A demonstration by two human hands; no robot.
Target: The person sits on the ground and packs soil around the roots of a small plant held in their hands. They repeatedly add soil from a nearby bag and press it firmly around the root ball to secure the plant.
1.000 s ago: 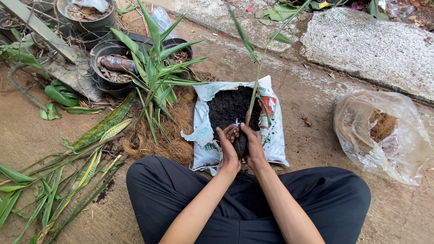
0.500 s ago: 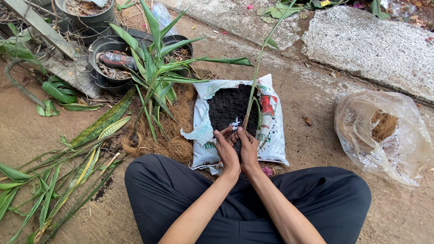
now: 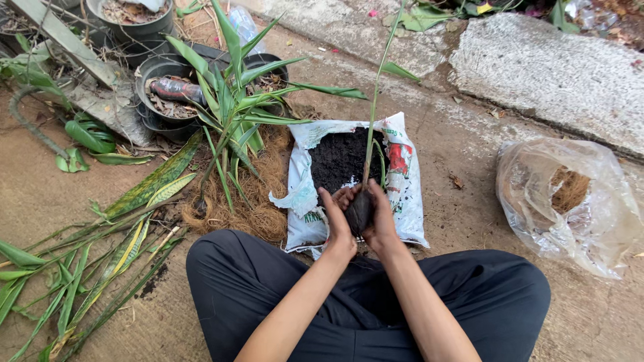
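Head view: hands [image 3: 360,218] cup root ball [image 3: 359,212] over soil bag [image 3: 409,201] edge.

Two hands [image 3: 337,221] around one rooted seedling [image 3: 361,208], one open soil bag [image 3: 305,194], one clear plastic bag [image 3: 537,221] at 3 o'clock, three black pots [image 3: 151,70] at 11 o'clock

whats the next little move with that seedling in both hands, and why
Probably keep pressing the dark root ball firm between the left hand and right hand, holding it over the open soil bag. Both hands cup the clump, the thin stem stands upright, and loose soil would then drop into the bag rather than onto the ground.
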